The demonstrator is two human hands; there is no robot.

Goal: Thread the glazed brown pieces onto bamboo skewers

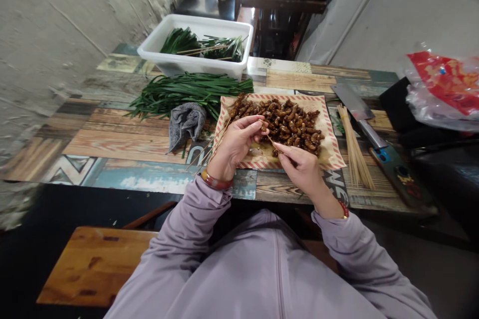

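Observation:
My left hand (239,140) is closed around several bamboo skewers (209,148), some loaded with brown glazed pieces (239,105), its fingertips pinching one piece. My right hand (299,163) is closed on a thin skewer (270,139) whose tip meets the left fingertips. Both hands hover over the near edge of a red-striped paper tray (335,152) heaped with brown glazed pieces (294,122).
A bundle of bare skewers (355,147) and a cleaver (368,124) lie right of the tray. A grey cloth (185,124) and loose green chives (179,92) lie left. A white tub (194,62) of chives stands behind. A plastic bag (445,89) is far right; a wooden bench (93,264) below.

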